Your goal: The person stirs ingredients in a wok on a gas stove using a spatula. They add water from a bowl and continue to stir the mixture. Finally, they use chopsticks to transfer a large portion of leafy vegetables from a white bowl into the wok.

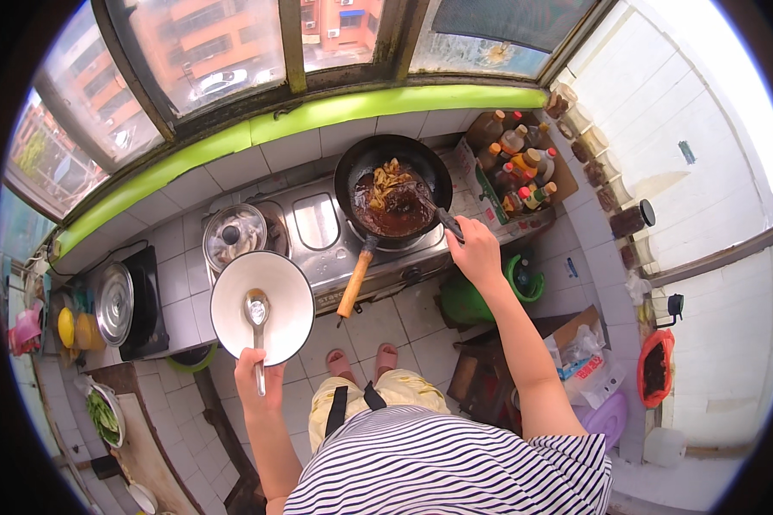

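My left hand (259, 381) grips the rim of a white bowl (235, 315) with a dark edge. A metal spoon (257, 311) lies in it, its handle under my thumb, and a little brownish residue shows by the spoon's head. In my right hand (477, 250) is the dark handle of a spatula (449, 224), whose blade reaches into the wok. The black wok (439, 168) sits on the right burner of a steel gas stove (309, 257), its wooden handle (355, 283) pointing towards me. Yellowish food pieces (386, 182) lie in dark reddish-brown sauce (399, 215) inside it.
A glass-lidded pot (234, 237) stands on the left burner, partly behind the bowl. Right of the wok is a cardboard box (473, 170) of sauce bottles. Further left sits a lidded black pot (143, 306). A green bucket (467, 297) is below; jars (602, 174) line the right ledge.
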